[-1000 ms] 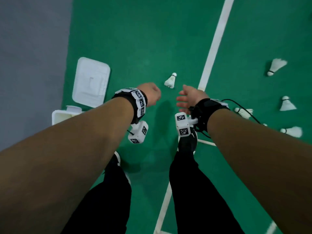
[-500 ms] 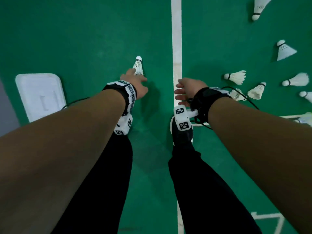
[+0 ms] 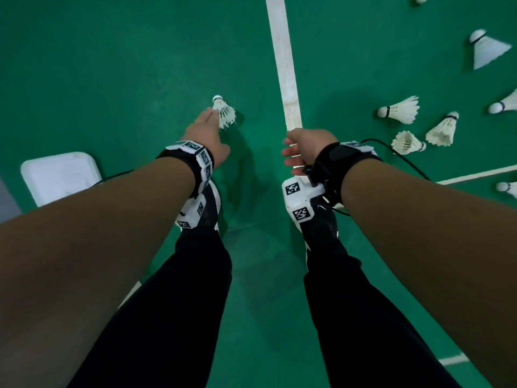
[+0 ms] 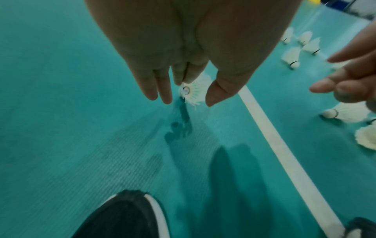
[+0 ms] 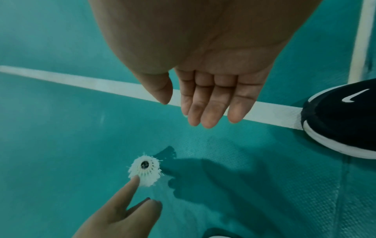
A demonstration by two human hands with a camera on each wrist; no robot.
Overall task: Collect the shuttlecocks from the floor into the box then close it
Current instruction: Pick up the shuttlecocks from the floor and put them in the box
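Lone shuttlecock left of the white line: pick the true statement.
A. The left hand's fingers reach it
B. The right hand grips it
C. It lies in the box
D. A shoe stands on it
A: the left hand stretches straight fingers to the shuttlecock on the green floor, while the right hand hangs free.

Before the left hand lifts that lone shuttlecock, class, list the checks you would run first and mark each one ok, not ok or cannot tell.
1. Left hand at the lone shuttlecock: ok, one of its fingers touches the feathers.
2. Fingers wrapped around it: not ok, they are straight and the thumb is apart.
3. Shuttlecock free of clutter: ok, it lies alone on the green floor, left of the white line.
4. Right hand free to help: ok, relaxed and empty.
5. Box ready to receive: cannot tell, only the white lid shows, lying on the floor.
6. Work left: not ok, a group of shuttlecocks remains to the right.
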